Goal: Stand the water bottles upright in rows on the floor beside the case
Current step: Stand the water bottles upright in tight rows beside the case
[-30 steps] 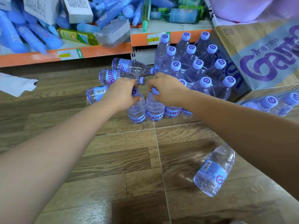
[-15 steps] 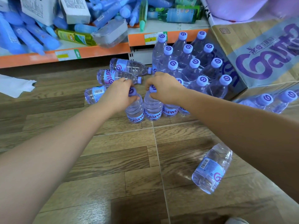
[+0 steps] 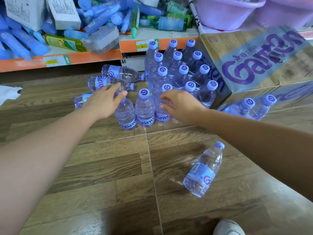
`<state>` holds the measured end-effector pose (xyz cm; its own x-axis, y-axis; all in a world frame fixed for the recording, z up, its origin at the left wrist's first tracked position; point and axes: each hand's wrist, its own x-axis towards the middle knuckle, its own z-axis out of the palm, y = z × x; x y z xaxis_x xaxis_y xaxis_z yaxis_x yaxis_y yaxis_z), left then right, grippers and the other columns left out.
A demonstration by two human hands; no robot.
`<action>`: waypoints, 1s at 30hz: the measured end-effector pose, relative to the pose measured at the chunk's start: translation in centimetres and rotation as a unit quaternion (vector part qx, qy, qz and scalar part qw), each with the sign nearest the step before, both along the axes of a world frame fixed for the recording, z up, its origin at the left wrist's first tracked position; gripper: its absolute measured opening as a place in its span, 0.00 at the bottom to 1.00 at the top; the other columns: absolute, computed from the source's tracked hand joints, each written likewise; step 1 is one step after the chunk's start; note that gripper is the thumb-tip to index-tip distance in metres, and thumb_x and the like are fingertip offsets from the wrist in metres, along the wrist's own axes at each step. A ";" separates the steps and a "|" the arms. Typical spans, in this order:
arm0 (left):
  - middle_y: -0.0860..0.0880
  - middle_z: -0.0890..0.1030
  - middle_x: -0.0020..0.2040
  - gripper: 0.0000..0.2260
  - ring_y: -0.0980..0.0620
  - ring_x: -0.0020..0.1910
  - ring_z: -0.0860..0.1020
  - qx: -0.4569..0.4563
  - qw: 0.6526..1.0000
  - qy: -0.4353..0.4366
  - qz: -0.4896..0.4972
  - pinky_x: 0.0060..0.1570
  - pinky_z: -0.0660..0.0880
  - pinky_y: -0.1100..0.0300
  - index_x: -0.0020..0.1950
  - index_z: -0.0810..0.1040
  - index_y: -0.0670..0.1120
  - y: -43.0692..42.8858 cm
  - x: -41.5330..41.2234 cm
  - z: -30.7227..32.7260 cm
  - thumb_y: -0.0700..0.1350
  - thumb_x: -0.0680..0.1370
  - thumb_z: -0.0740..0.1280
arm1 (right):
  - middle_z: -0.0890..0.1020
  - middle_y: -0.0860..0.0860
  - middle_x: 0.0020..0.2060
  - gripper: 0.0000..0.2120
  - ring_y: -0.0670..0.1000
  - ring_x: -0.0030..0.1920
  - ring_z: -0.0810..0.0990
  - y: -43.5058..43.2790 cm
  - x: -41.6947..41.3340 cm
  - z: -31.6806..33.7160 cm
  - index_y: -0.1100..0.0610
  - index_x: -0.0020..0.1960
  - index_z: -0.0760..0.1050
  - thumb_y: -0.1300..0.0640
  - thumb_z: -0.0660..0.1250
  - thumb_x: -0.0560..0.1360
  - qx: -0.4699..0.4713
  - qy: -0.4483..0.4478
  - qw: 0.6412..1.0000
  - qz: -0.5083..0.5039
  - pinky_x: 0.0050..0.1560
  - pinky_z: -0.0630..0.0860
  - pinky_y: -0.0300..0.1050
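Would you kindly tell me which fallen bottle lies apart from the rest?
The lone bottle in the right foreground; the other three fallen bottles cluster beyond the left hand, beside the standing rows.

Bottles stand upright in rows on the wood floor, left of the cardboard case. The left grip, fingers spread, is over the near-left bottle. The right grip, loosely curled, is at the front row. A fallen bottle lies near right.
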<state>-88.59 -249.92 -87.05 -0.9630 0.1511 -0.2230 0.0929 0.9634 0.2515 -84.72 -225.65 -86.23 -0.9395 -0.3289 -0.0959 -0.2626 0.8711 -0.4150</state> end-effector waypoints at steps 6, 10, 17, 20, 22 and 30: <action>0.44 0.56 0.78 0.28 0.42 0.76 0.57 -0.046 0.999 -0.028 0.004 0.75 0.54 0.48 0.78 0.51 0.49 1.0 0.3 0.3 0.60 0.81 0.48 | 0.81 0.55 0.47 0.11 0.58 0.51 0.78 5.8 3.4 -2.5 0.57 0.52 0.76 0.54 0.57 0.79 0.174 -0.129 0.976 0.022 0.48 0.73 0.48; 0.42 0.58 0.77 0.29 0.41 0.76 0.59 -0.072 0.997 -0.026 0.012 0.74 0.55 0.46 0.78 0.51 0.48 1.5 0.4 0.2 0.60 0.80 0.48 | 0.76 0.56 0.63 0.17 0.57 0.63 0.75 9.3 4.7 -5.4 0.58 0.65 0.72 0.61 0.59 0.77 0.337 -0.270 0.898 0.082 0.60 0.73 0.46; 0.40 0.63 0.75 0.29 0.37 0.74 0.61 -0.060 0.997 -0.020 0.042 0.71 0.60 0.47 0.78 0.53 0.50 1.6 0.2 -0.2 0.61 0.80 0.47 | 0.74 0.57 0.66 0.21 0.57 0.63 0.76 12.5 4.3 -7.3 0.61 0.69 0.68 0.64 0.62 0.76 0.401 -0.306 0.856 0.111 0.60 0.74 0.44; 0.40 0.63 0.75 0.29 0.37 0.74 0.61 -0.045 0.997 -0.024 0.059 0.71 0.61 0.46 0.77 0.54 0.50 2.0 0.0 -0.4 0.63 0.79 0.46 | 0.74 0.58 0.66 0.21 0.57 0.64 0.75 12.4 4.8 -7.5 0.62 0.70 0.67 0.66 0.59 0.77 0.405 -0.312 0.849 0.135 0.58 0.74 0.43; 0.41 0.63 0.75 0.30 0.38 0.74 0.61 -0.038 0.997 -0.025 0.064 0.70 0.62 0.46 0.77 0.54 0.50 2.4 0.0 -0.4 0.63 0.79 0.46 | 0.74 0.58 0.66 0.21 0.56 0.65 0.75 12.1 4.9 -7.7 0.62 0.70 0.67 0.65 0.60 0.78 0.421 -0.319 0.835 0.153 0.59 0.73 0.43; 0.41 0.66 0.73 0.29 0.39 0.72 0.65 -0.011 0.997 -0.039 0.064 0.67 0.64 0.47 0.78 0.53 0.51 2.9 0.1 -0.4 0.63 0.79 0.46 | 0.75 0.47 0.22 0.03 0.44 0.20 0.73 13.2 4.0 -8.3 0.60 0.42 0.76 0.63 0.68 0.74 0.420 -0.416 0.801 0.087 0.13 0.65 0.27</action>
